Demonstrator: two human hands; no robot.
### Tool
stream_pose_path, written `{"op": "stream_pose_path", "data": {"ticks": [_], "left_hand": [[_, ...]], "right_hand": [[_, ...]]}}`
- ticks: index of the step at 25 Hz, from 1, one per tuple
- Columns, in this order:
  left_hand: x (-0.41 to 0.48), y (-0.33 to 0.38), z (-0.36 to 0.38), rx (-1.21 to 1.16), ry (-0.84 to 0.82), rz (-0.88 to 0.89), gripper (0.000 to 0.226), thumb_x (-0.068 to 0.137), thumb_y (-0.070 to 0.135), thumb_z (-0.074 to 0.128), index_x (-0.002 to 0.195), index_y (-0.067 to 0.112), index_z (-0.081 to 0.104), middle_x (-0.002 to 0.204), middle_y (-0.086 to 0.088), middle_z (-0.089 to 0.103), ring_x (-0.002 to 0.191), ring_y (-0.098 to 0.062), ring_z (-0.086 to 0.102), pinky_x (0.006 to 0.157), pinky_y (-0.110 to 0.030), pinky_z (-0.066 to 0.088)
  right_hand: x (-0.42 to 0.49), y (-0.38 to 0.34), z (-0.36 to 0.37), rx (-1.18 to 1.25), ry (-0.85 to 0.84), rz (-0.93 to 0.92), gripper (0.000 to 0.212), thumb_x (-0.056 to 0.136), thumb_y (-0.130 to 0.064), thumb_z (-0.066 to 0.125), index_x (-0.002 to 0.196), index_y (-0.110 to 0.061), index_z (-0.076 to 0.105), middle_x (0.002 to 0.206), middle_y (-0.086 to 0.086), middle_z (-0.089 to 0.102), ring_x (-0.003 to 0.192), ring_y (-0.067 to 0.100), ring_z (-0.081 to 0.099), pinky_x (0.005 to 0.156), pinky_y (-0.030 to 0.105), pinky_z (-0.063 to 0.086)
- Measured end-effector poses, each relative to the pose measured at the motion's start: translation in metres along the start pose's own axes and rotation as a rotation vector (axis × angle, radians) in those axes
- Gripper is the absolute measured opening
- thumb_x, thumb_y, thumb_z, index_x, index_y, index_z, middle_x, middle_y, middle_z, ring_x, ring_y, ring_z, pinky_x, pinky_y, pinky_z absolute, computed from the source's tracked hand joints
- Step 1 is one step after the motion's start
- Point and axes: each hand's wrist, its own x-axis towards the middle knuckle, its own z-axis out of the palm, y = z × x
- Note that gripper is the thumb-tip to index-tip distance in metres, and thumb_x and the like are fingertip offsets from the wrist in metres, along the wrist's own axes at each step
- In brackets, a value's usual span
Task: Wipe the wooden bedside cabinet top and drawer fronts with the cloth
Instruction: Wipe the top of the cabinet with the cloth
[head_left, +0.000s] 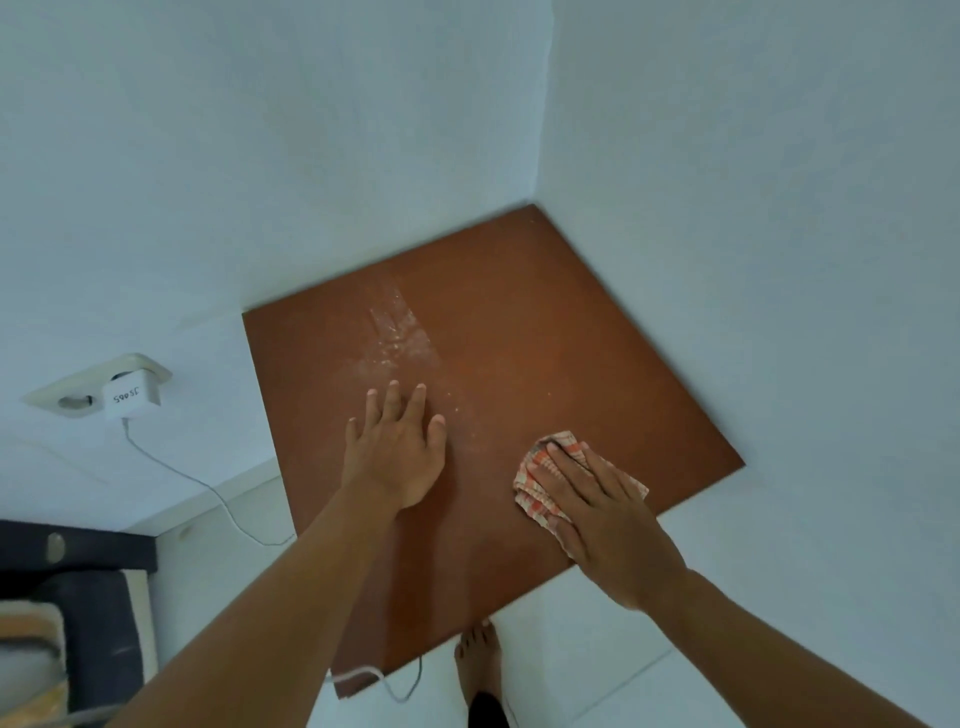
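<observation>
The brown wooden cabinet top (545, 322) fills the room's corner, seen from above. A pale dusty patch (397, 332) streaks its middle-left. My left hand (397, 449) lies flat on the wood, fingers spread, holding nothing, just below that patch. My right hand (597, 514) presses flat on an orange-and-white checked cloth (535, 475) near the front right edge of the top. Part of the cloth sticks out past my fingers. The drawer fronts are hidden below the top.
White walls meet behind the cabinet. A wall socket with a white charger (130, 397) sits at the left, its cable (218, 506) trailing down past the cabinet's left side. A bare foot (478, 660) stands on the white tile floor in front. Dark bedding (72, 597) lies lower left.
</observation>
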Motion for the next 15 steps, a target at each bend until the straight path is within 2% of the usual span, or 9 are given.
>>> {"op": "stream_pose_path", "data": {"ticks": [2, 3, 5, 6, 8, 10, 13, 15], "left_hand": [[-0.027, 0.007, 0.005, -0.011, -0.002, 0.003, 0.063, 0.104, 0.051, 0.015, 0.163, 0.028, 0.007, 0.171, -0.006, -0.002, 0.157, -0.03, -0.006, 0.125, -0.054, 0.006], [-0.039, 0.01, 0.008, -0.011, -0.001, 0.007, 0.063, 0.104, 0.051, 0.015, 0.163, 0.028, 0.006, 0.171, -0.006, -0.002, 0.157, -0.031, -0.006, 0.125, -0.053, 0.005], [-0.059, 0.014, 0.014, 0.002, 0.008, 0.012, 0.064, 0.104, 0.052, 0.013, 0.163, 0.028, 0.006, 0.171, -0.007, -0.002, 0.157, -0.031, -0.006, 0.125, -0.052, 0.004], [-0.065, 0.014, 0.016, 0.009, 0.009, 0.014, 0.064, 0.104, 0.053, 0.012, 0.163, 0.028, 0.006, 0.171, -0.007, -0.001, 0.157, -0.031, -0.006, 0.125, -0.052, 0.004], [-0.073, 0.014, 0.019, 0.024, 0.01, 0.018, 0.064, 0.104, 0.054, 0.011, 0.163, 0.029, 0.007, 0.171, -0.007, -0.001, 0.157, -0.032, -0.005, 0.125, -0.053, 0.005], [-0.074, 0.009, 0.02, 0.032, 0.028, 0.018, 0.064, 0.104, 0.055, 0.011, 0.162, 0.03, 0.009, 0.171, -0.007, 0.0, 0.157, -0.032, -0.005, 0.125, -0.055, 0.006], [-0.072, 0.0, 0.016, 0.044, 0.037, -0.015, 0.064, 0.103, 0.058, 0.011, 0.162, 0.032, 0.009, 0.171, -0.004, 0.0, 0.157, -0.032, -0.005, 0.124, -0.056, 0.005], [-0.067, -0.006, 0.007, 0.036, 0.054, -0.048, 0.065, 0.102, 0.06, 0.011, 0.162, 0.035, 0.01, 0.172, -0.003, -0.001, 0.157, -0.033, -0.004, 0.123, -0.058, 0.006]], "right_hand": [[-0.049, 0.008, 0.003, 0.062, 0.045, -0.01, 0.061, 0.101, -0.02, 0.049, 0.159, -0.031, 0.034, 0.167, -0.01, 0.028, 0.155, 0.021, 0.024, 0.12, 0.038, 0.037], [-0.073, 0.012, 0.005, 0.1, 0.069, 0.003, 0.072, 0.093, -0.004, 0.058, 0.157, -0.03, 0.038, 0.166, -0.011, 0.032, 0.153, 0.019, 0.03, 0.114, 0.032, 0.044], [-0.118, 0.02, 0.013, 0.153, 0.084, 0.114, 0.094, 0.07, 0.018, 0.067, 0.15, -0.027, 0.049, 0.161, -0.012, 0.039, 0.143, 0.017, 0.048, 0.089, 0.016, 0.055], [-0.138, 0.024, 0.019, 0.158, 0.075, 0.174, 0.098, 0.062, 0.022, 0.068, 0.147, -0.026, 0.053, 0.158, -0.014, 0.041, 0.136, 0.019, 0.056, 0.076, 0.015, 0.057], [-0.167, 0.033, 0.024, 0.149, 0.063, 0.241, 0.099, 0.059, 0.022, 0.071, 0.145, -0.024, 0.054, 0.152, -0.017, 0.041, 0.129, 0.025, 0.062, 0.064, 0.024, 0.063], [-0.17, 0.034, 0.013, 0.129, 0.092, 0.184, 0.094, 0.065, 0.02, 0.072, 0.148, -0.02, 0.052, 0.154, -0.009, 0.047, 0.129, 0.026, 0.061, 0.072, 0.028, 0.064], [-0.132, 0.018, -0.02, 0.142, 0.175, 0.039, 0.077, 0.08, 0.013, 0.068, 0.149, -0.017, 0.053, 0.155, -0.001, 0.05, 0.137, 0.025, 0.054, 0.098, 0.029, 0.055], [-0.088, 0.005, -0.039, 0.146, 0.222, -0.014, 0.069, 0.086, 0.009, 0.062, 0.149, -0.018, 0.052, 0.156, -0.002, 0.049, 0.139, 0.027, 0.051, 0.102, 0.033, 0.055]]}}
